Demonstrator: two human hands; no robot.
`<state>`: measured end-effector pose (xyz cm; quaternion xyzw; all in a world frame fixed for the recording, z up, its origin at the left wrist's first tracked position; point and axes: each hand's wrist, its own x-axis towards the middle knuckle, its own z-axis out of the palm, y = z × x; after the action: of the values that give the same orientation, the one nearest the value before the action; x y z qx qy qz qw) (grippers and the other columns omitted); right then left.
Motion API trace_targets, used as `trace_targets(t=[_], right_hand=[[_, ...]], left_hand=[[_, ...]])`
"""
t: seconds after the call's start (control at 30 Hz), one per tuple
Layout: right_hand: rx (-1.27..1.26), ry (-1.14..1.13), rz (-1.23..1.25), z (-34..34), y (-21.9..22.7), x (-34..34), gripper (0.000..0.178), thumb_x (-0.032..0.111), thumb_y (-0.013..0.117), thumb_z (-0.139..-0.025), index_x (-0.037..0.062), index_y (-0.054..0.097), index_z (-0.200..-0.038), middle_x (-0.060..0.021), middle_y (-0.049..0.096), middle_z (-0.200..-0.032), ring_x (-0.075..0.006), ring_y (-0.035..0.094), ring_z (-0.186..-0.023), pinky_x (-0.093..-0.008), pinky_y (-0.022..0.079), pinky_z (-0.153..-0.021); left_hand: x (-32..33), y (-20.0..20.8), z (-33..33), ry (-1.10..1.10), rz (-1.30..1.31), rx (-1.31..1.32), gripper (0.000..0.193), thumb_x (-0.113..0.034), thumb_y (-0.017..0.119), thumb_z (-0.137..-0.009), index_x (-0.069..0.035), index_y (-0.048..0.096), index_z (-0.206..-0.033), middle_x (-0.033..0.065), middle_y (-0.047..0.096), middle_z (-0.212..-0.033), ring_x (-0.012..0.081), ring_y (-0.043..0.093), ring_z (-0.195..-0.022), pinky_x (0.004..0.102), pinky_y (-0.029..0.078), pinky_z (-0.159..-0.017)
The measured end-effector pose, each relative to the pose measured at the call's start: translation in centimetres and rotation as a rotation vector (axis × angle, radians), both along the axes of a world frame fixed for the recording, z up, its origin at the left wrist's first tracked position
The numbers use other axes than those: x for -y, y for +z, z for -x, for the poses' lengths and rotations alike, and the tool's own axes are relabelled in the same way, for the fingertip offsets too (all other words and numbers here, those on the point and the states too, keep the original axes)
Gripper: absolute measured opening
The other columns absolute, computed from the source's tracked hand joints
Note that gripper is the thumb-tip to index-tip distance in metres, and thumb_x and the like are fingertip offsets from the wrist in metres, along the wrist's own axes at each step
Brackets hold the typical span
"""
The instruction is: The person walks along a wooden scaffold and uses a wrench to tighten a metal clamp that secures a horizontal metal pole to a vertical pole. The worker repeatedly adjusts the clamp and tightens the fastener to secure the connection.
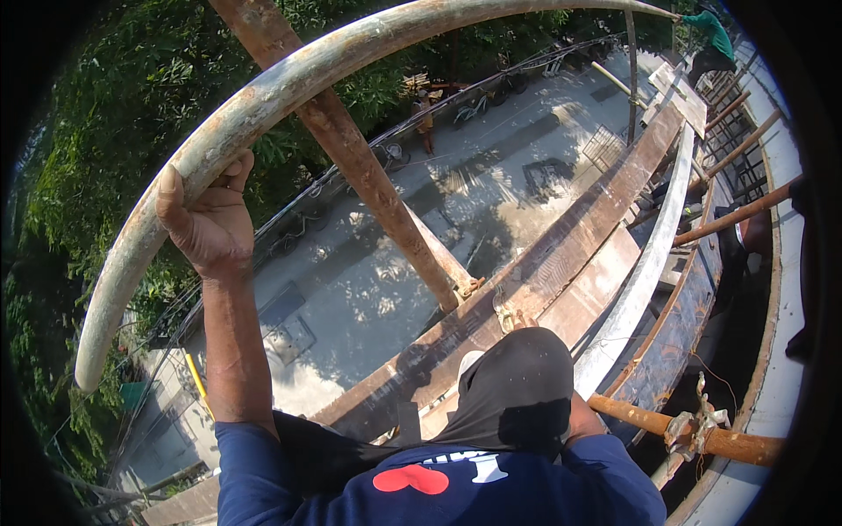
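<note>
My left hand (210, 206) is raised at the left, its thumb and fingers wrapped round a long, grey, weathered scaffold pipe (263, 101). That pipe looks bowed in the view. It runs from the left across the top to the far right, where a person in a green top (715, 39) is at its thin far end. My right hand is hidden behind my dark-clothed knee (517, 386); just a bit of the right arm (583, 419) shows beside it. Near that arm lies a pale, whitish long tube or rail (653, 272).
A rusty pipe (368, 167) slants behind the held one, down to a clamp (471, 285) by the brown planks (561, 263). An orange-brown pipe (745, 445) with a coupler (700, 425) juts in at right. Far below, a person (425, 123) stands on the paved ground (368, 272), by trees.
</note>
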<state>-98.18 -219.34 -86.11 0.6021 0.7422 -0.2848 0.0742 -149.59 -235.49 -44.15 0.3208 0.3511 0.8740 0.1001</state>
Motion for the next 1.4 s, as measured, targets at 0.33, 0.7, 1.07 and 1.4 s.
trace_targets(t=[0.33,0.7,1.07,1.4], right_hand=[[-0.825,-0.115,-0.269,6.6,17.8,-6.7,0.040,0.028,0.053,-0.104,-0.0023,0.066,-0.082,-0.0112,0.063,-0.077,-0.0235,0.059,-0.070,-0.0386,0.046,-0.066],[-1.346,-0.037,0.296,23.2,43.9,-6.8,0.031,0.031,0.058,-0.105,0.0042,0.062,-0.089,-0.0064,0.067,-0.075,-0.0133,0.063,-0.059,-0.0275,0.049,-0.054],[-1.738,-0.342,0.649,34.2,41.2,-4.8,0.022,0.023,0.056,-0.104,0.0036,0.060,-0.113,-0.0124,0.068,-0.101,-0.0290,0.072,-0.087,-0.0486,0.062,-0.075],[-1.822,-0.423,0.678,36.0,40.6,-4.1,0.029,0.021,0.049,-0.105,-0.0042,0.056,-0.118,-0.0195,0.067,-0.106,-0.0330,0.072,-0.088,-0.0500,0.062,-0.073]], left_hand=[[-0.5,0.9,-1.2,-0.004,-0.012,0.089,0.047,-0.042,0.071,-0.091,-0.005,0.064,-0.118,0.0122,0.073,-0.105,0.0230,0.072,-0.090,0.0494,0.059,-0.096],[-0.8,0.7,-1.4,-0.010,-0.032,0.122,0.054,-0.045,0.075,-0.088,-0.005,0.061,-0.122,0.0140,0.069,-0.114,0.0260,0.070,-0.102,0.0454,0.059,-0.095],[-0.4,0.9,-1.6,-0.045,-0.008,0.183,0.052,-0.046,0.077,-0.088,-0.006,0.062,-0.118,0.0118,0.071,-0.106,0.0227,0.070,-0.094,0.0483,0.057,-0.098],[-0.1,0.6,-1.1,-0.086,0.025,0.180,0.058,-0.044,0.081,-0.084,-0.007,0.060,-0.123,0.0111,0.069,-0.112,0.0244,0.071,-0.100,0.0465,0.060,-0.094]])
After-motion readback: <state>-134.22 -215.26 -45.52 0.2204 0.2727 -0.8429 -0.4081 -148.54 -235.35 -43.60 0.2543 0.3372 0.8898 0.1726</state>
